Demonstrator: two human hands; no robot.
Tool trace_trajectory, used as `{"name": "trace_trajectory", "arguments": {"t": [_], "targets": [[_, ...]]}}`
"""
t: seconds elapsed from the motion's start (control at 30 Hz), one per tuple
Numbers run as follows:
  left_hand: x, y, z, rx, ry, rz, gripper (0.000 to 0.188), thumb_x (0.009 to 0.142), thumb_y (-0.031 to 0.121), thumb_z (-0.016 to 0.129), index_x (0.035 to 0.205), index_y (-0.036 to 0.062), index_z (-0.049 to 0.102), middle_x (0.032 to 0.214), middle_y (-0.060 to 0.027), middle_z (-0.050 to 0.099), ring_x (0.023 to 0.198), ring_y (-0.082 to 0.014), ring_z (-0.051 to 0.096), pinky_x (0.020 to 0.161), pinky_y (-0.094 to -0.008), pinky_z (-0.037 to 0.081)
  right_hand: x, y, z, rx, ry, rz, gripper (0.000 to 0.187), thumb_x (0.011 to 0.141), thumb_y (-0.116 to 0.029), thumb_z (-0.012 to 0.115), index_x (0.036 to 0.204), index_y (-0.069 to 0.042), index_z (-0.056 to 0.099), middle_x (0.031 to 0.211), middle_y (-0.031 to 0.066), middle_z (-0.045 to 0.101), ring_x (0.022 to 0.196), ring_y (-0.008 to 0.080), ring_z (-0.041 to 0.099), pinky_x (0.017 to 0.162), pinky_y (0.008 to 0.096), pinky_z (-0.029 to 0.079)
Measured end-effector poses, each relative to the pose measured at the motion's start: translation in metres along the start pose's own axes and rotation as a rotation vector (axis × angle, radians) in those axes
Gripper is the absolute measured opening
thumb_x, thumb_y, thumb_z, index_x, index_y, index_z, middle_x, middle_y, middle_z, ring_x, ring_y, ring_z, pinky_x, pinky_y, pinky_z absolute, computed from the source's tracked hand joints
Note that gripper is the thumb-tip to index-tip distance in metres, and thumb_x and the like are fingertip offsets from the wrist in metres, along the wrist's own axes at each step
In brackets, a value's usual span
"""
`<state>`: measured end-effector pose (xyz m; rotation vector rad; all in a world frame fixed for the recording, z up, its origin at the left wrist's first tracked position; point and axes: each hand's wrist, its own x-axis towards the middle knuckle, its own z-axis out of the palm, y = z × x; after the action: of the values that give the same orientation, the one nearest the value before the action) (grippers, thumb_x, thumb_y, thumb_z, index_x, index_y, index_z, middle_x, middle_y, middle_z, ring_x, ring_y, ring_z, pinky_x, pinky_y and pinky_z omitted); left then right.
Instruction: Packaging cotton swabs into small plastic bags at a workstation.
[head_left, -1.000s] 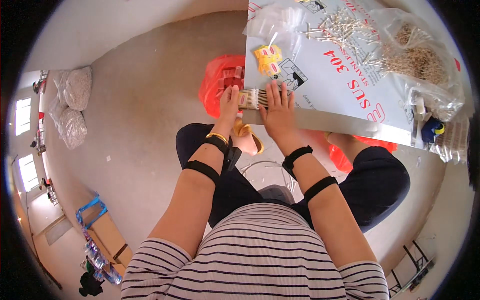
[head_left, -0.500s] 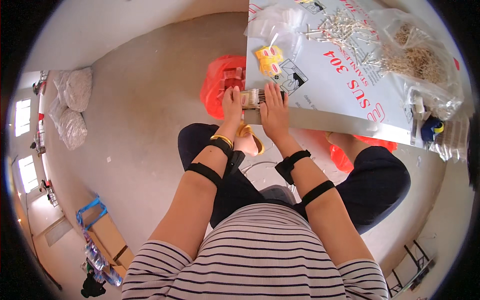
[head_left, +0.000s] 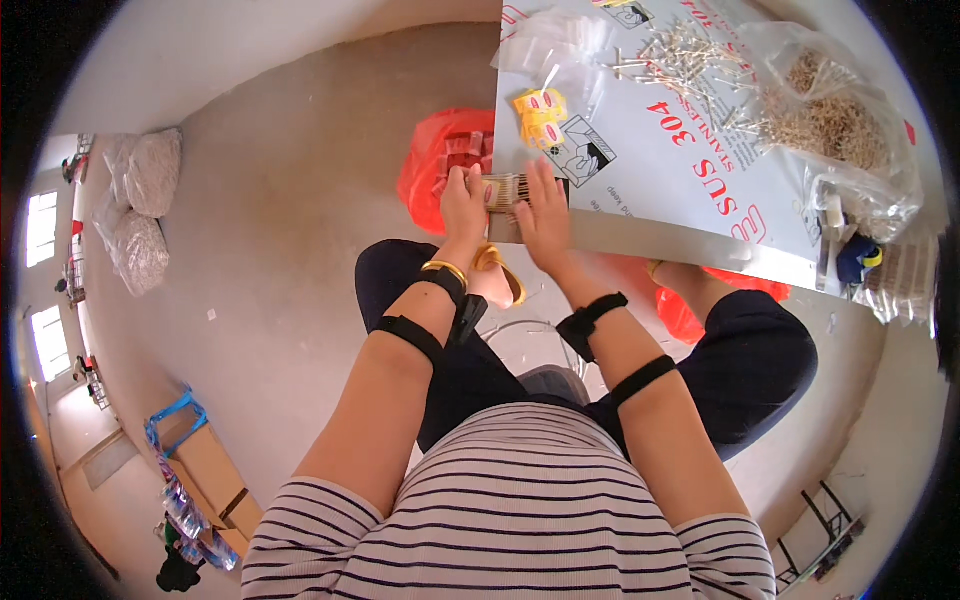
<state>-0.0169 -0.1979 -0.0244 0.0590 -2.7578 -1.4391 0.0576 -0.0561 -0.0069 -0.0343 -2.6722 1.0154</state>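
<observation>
At the table's near left corner lies a small flat packet of thin pale sticks [head_left: 505, 190] with dark ends and a small label. Its left end is gripped by my left hand [head_left: 463, 208], fingers curled closed around it. My right hand [head_left: 545, 218] rests over its right end, fingers stretched out and the thumb apart. Part of the packet is hidden under these fingers. Just beyond lie small yellow cards [head_left: 541, 118] and a stack of clear plastic sleeves [head_left: 562, 45].
Loose white-tipped sticks [head_left: 690, 60] spread across the metal-topped table [head_left: 650, 170]. A clear bag of brown sticks [head_left: 840, 125] and a blue tape dispenser [head_left: 860, 258] stand at right. A red bag [head_left: 425, 170] with packets hangs beside the table's left edge. Cardboard boxes [head_left: 215, 475] stand lower left.
My right hand has shifted slightly left along the packet, and its thumb now spreads away from the fingers. My left hand keeps its hold in nearly the same place.
</observation>
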Motion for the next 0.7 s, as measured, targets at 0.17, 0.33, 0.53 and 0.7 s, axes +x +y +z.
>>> {"name": "trace_trajectory", "arguments": {"t": [0.17,0.33,0.53,0.7], "targets": [[0.002,-0.007,-0.01,0.023,-0.004,0.023,0.042,0.105,0.043,0.051,0.097,0.003,0.057,0.089,-0.0239,0.069,0.085,-0.0456,0.066,0.073,-0.0527,0.05,-0.001,0.014,-0.05,-0.002,-0.037,0.011,0.041,0.083,-0.005,0.067,0.123,-0.01,0.063,0.129,0.0157,0.056,0.118,0.0386,0.053,0.1,0.0488,0.045],[0.003,0.0,-0.019,-0.057,-0.053,0.003,0.044,0.106,0.043,0.051,0.094,0.0014,0.057,0.087,-0.0239,0.067,0.084,-0.0455,0.065,0.072,-0.0493,0.049,-0.003,0.01,-0.059,-0.07,-0.116,-0.133,0.029,0.081,-0.006,0.072,0.108,-0.014,0.067,0.115,0.0084,0.057,0.11,0.0329,0.055,0.092,0.0454,0.046],[0.009,-0.016,-0.013,-0.097,-0.044,0.061,0.043,0.107,0.04,0.049,0.093,-0.0002,0.055,0.086,-0.0263,0.063,0.084,-0.0447,0.063,0.072,-0.0492,0.047,0.007,0.007,-0.048,-0.022,-0.109,-0.103,0.029,0.079,-0.009,0.076,0.106,-0.014,0.068,0.112,0.0075,0.057,0.109,0.0317,0.056,0.091,0.0459,0.046],[0.008,-0.014,-0.012,-0.106,-0.068,0.036,0.043,0.107,0.04,0.049,0.092,-0.0001,0.055,0.086,-0.0258,0.063,0.081,-0.0433,0.062,0.072,-0.0479,0.047,0.006,0.014,-0.045,0.062,-0.114,-0.098,0.028,0.078,-0.009,0.077,0.104,-0.012,0.068,0.106,0.0098,0.057,0.104,0.0333,0.057,0.089,0.0457,0.047]]}}
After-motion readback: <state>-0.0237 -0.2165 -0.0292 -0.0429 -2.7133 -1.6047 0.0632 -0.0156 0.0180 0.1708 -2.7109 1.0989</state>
